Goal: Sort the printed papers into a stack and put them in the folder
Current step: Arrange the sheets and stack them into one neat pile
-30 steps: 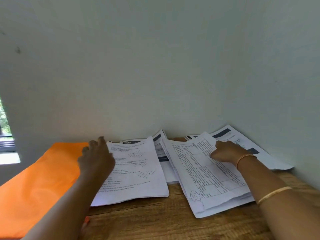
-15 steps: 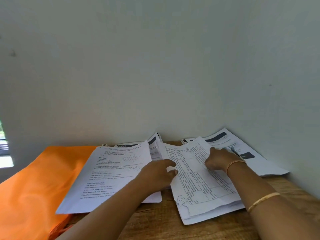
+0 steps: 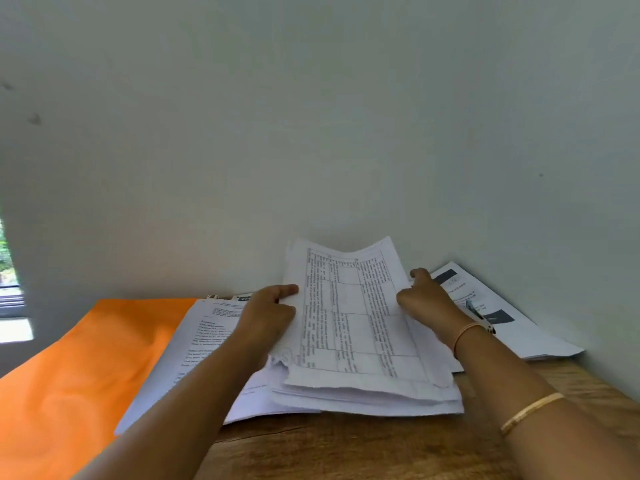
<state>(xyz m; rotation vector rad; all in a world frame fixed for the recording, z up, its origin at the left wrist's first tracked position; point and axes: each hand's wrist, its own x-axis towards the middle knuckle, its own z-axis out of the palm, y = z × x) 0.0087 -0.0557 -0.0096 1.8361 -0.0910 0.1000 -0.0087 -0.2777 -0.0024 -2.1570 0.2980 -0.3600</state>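
Observation:
A thick bundle of printed papers with a table on top is tilted up off the wooden desk at its far end. My left hand grips its left edge, thumb on top. My right hand holds its right edge from behind. Under my left forearm lies another printed sheet set, partly overlapping the orange folder at the left. More printed papers with dark header bars lie against the wall at the right.
The wooden desk stands in a corner, with pale walls close behind and to the right. A pen lies on the right-hand papers. A window opening shows at the far left.
My left hand left the left sheets and took the table bundle's left edge. Both hands have lifted the far end of the bundle off the desk and drawn it a little leftward.

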